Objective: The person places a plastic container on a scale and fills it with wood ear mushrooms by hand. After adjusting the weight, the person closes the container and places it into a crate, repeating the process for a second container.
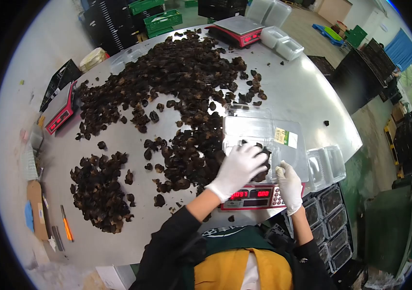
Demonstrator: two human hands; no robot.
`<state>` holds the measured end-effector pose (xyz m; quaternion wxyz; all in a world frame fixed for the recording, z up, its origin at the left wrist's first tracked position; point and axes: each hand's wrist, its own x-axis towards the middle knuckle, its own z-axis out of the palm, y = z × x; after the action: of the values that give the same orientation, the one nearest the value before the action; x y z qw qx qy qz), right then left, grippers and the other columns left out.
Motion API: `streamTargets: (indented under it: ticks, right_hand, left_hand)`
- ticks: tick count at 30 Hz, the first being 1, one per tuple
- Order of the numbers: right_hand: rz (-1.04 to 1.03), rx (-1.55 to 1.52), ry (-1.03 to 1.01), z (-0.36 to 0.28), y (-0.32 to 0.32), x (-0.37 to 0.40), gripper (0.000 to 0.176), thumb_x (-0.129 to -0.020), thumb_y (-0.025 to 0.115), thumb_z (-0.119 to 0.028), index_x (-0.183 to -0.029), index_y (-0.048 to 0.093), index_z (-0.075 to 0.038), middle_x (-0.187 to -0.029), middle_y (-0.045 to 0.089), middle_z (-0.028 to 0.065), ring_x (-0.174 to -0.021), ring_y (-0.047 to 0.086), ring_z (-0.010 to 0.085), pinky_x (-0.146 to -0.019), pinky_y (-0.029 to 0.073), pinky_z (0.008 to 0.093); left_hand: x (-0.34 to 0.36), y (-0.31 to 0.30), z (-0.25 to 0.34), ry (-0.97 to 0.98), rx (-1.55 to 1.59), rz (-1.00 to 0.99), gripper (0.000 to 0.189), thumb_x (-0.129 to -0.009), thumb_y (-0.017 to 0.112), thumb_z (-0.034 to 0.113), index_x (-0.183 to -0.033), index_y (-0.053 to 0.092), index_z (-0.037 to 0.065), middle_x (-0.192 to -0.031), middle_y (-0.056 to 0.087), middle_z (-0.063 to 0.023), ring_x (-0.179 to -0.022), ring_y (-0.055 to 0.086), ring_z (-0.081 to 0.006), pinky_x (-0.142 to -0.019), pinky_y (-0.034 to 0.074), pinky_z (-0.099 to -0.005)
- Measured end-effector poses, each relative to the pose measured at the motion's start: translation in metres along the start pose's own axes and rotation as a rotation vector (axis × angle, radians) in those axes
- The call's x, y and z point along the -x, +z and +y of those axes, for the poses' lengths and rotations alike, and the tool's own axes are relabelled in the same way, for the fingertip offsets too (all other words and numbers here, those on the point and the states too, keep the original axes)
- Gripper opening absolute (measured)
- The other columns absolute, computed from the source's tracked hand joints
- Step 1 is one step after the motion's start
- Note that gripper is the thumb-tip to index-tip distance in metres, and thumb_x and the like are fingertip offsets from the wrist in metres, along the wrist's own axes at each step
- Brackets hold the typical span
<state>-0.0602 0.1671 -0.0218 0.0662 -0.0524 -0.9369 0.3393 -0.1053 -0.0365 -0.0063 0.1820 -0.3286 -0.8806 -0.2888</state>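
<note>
My left hand (241,169), in a white glove, reaches over a clear plastic box (237,129) on the near scale (254,204). Its fingers are bent around dark pieces (262,166) that lie in the box. My right hand (289,187), gloved too, pinches the near edge of the clear lid (293,155), which bears a white and green label (286,137). The scale's red display is lit below the box. Left of the box spreads a large heap of dark brown pieces (191,145).
A smaller pile (100,193) lies at the table's left. Other scales stand at the far edge (237,29) and left edge (61,108). Empty clear boxes (327,166) sit to the right, above a black crate (329,220). An orange cutter (66,224) lies near left.
</note>
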Motion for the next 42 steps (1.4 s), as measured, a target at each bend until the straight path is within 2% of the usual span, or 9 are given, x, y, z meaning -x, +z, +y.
streamTargets:
  ticks: [4, 8, 15, 21, 24, 29, 34, 39, 42]
  right_hand:
    - [-0.038, 0.01, -0.006, 0.003, 0.003, -0.002, 0.038, -0.097, 0.055, -0.026, -0.12, 0.057, 0.003, -0.109, 0.065, 0.0234, -0.1, 0.064, 0.0359, -0.087, 0.049, 0.0398]
    - [-0.03, -0.035, 0.024, 0.001, 0.003, -0.003, 0.036, -0.097, 0.056, -0.024, -0.121, 0.058, 0.004, -0.11, 0.065, 0.0236, -0.103, 0.064, 0.0336, -0.089, 0.049, 0.0373]
    - [-0.045, -0.095, 0.119, 0.011, 0.003, -0.006, 0.034, -0.096, 0.057, -0.02, -0.12, 0.058, 0.004, -0.106, 0.067, 0.0214, -0.095, 0.065, 0.0256, -0.086, 0.048, 0.0329]
    - [-0.04, -0.096, 0.074, 0.008, 0.0, -0.009, 0.033, -0.097, 0.057, -0.019, -0.12, 0.059, 0.004, -0.108, 0.067, 0.0208, -0.096, 0.065, 0.0242, -0.086, 0.048, 0.0323]
    - [0.043, -0.061, 0.049, 0.044, 0.003, -0.012, 0.031, -0.097, 0.057, -0.018, -0.12, 0.059, 0.004, -0.092, 0.067, 0.0127, -0.078, 0.06, 0.015, -0.073, 0.049, 0.0275]
    - [0.04, -0.338, 0.253, 0.031, -0.007, -0.008, 0.029, -0.098, 0.056, -0.016, -0.12, 0.059, 0.003, -0.072, 0.051, -0.003, -0.057, 0.04, 0.0029, -0.051, 0.037, 0.0206]
    - [0.036, -0.31, 0.204, 0.027, -0.002, -0.007, 0.03, -0.098, 0.056, -0.018, -0.119, 0.06, 0.003, -0.074, 0.055, 0.0002, -0.058, 0.044, 0.0049, -0.053, 0.039, 0.0222]
    - [0.04, -0.251, 0.138, 0.028, -0.002, -0.005, 0.031, -0.097, 0.057, -0.019, -0.118, 0.06, 0.003, -0.078, 0.06, 0.0044, -0.062, 0.048, 0.0071, -0.058, 0.044, 0.0235]
    - [0.047, -0.124, 0.122, 0.038, -0.005, -0.002, 0.032, -0.096, 0.057, -0.021, -0.117, 0.061, 0.004, -0.099, 0.068, 0.0199, -0.088, 0.065, 0.0235, -0.081, 0.049, 0.0318]
  left_hand:
    - [-0.003, 0.006, 0.008, 0.005, -0.016, -0.108, 0.05, -0.077, 0.068, 0.048, -0.113, 0.062, 0.015, -0.134, 0.052, -0.0085, -0.128, 0.042, -0.0282, -0.104, 0.028, -0.057]
    - [0.017, -0.034, -0.008, -0.093, 0.001, 0.146, 0.031, -0.085, 0.064, 0.028, -0.109, 0.066, 0.01, -0.119, 0.061, -0.0086, -0.109, 0.057, -0.0264, -0.093, 0.045, -0.0401]
    - [0.159, -0.047, -0.14, -0.922, -0.337, -0.04, 0.018, -0.076, 0.068, 0.01, -0.093, 0.066, 0.008, -0.092, 0.067, -0.0094, -0.092, 0.061, -0.0283, -0.083, 0.047, -0.0416]
    - [0.173, -0.037, -0.158, -0.786, -0.367, -0.11, 0.023, -0.072, 0.07, 0.011, -0.095, 0.068, 0.012, -0.091, 0.067, -0.0067, -0.095, 0.06, -0.0269, -0.085, 0.044, -0.0401]
    - [0.184, -0.094, -0.144, -0.71, -0.453, 0.282, 0.015, -0.075, 0.066, 0.014, -0.09, 0.067, 0.016, -0.087, 0.066, -0.004, -0.091, 0.059, -0.0248, -0.08, 0.043, -0.0399]
    - [0.245, -0.192, -0.122, -1.118, -1.147, 0.252, 0.037, -0.077, 0.069, 0.011, -0.114, 0.066, 0.016, -0.118, 0.06, -0.0124, -0.103, 0.057, -0.0302, -0.085, 0.047, -0.0397]
    - [0.226, -0.134, -0.093, -0.813, -0.14, 0.269, 0.035, -0.078, 0.067, 0.007, -0.113, 0.066, 0.007, -0.113, 0.064, -0.0123, -0.108, 0.058, -0.0291, -0.097, 0.044, -0.0371]
    - [0.205, -0.032, -0.076, -0.529, -0.344, -0.03, 0.036, -0.074, 0.073, 0.013, -0.109, 0.068, 0.014, -0.12, 0.06, -0.0105, -0.11, 0.055, -0.0322, -0.094, 0.046, -0.0398]
    - [0.221, -0.011, -0.096, -0.698, -0.109, 0.088, 0.026, -0.071, 0.069, 0.001, -0.096, 0.069, 0.009, -0.11, 0.061, -0.0116, -0.108, 0.056, -0.0313, -0.091, 0.048, -0.0392]
